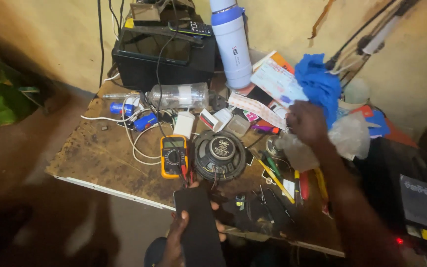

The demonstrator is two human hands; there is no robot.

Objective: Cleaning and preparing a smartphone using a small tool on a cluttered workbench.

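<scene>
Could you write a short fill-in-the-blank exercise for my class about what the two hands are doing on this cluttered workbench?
1. The left hand holds a flat black ____ at the near edge of the workbench.
2. The right hand reaches for a ____ cloth.
3. The round black speaker lies just right of the orange ____.
4. A tall ____ flask stands upright beside the black box.

Missing words: phone; blue; multimeter; white

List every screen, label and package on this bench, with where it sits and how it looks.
Multimeter: bench centre, yellow case, small grey screen.
Flask: at the back wall, pale blue, dark label mark.
Clear bottle: lying before the black box, white label.
Paper packets: beside the blue cloth, white, printed.
</scene>
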